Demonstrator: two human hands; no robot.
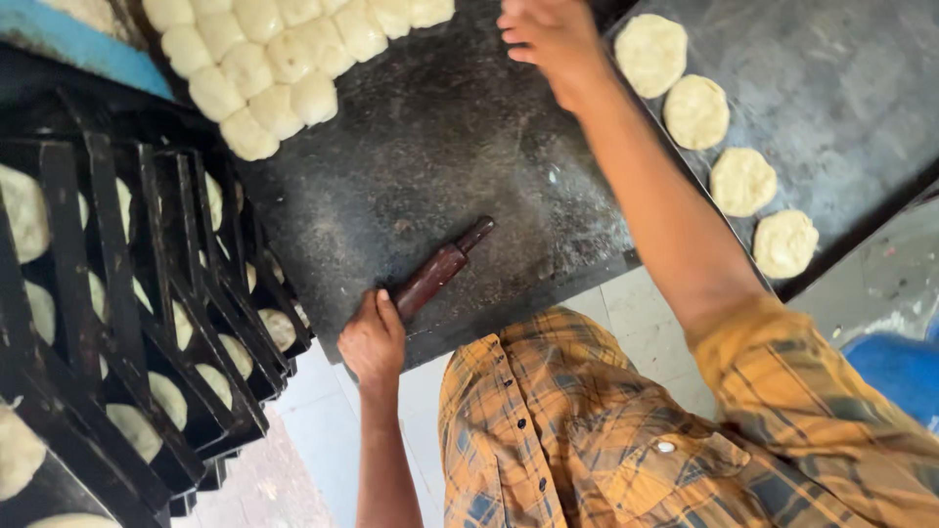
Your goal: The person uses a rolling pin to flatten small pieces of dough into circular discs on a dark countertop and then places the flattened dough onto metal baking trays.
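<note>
The left hand (372, 340) is closed around the near handle of a dark red rolling pin (438, 271) at the near edge of the black worktop (430, 147). The pin lies flat on the worktop, angled away from that edge toward the centre, with its far handle free.

The right hand (548, 34) is stretched across to the far side of the worktop, near the top of the view. Its fingers are curled loosely; whether they hold anything cannot be told.

A block of dough balls (279, 59), packed touching one another, fills the far left corner of the worktop. The centre, between the dough balls, the pin and the right forearm, is bare dark surface.

Just right of the right arm, a dark baking tray (841, 88) carries four flattened dough rounds (743, 181) in a row along its left edge, each apart from the next; the remaining tray surface is bare.

Left of the worktop stands a stack of black trays (117, 293) holding further flattened rounds.
</note>
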